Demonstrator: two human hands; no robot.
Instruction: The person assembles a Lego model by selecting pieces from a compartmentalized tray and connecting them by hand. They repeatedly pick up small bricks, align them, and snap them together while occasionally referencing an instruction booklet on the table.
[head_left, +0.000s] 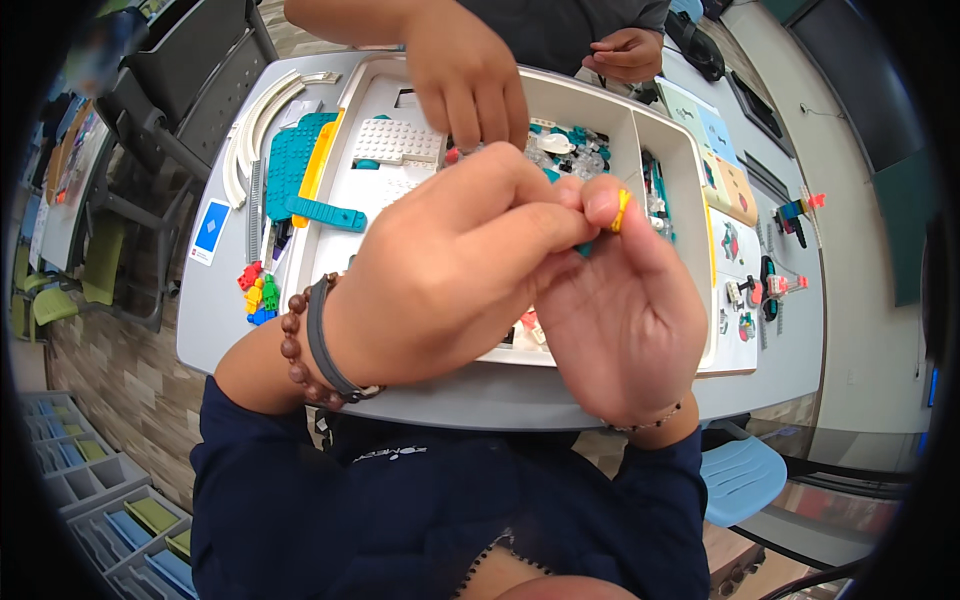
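Observation:
Both my hands come together above a white tray (708, 300) of building bricks. My right hand (632, 320) is turned palm up, its fingertips closed on a small yellow toy brick piece (621, 211). My left hand (440, 275), with a beaded bracelet and a grey band at the wrist, meets it with fingers pinched together. Whatever those left fingers grip is hidden; a bit of teal shows beside them. Behind my hands lie a white studded plate (400, 141) and clear and teal bricks (575, 150), partly covered.
Across the table, a person's hand (470, 80) reaches into the tray; their other hand (627, 55) is beyond its far edge. At left lie white curved tracks (245, 140), teal plates (295, 165) and coloured toy figures (262, 292). An open booklet (735, 185) and small brick models (775, 287) are at right.

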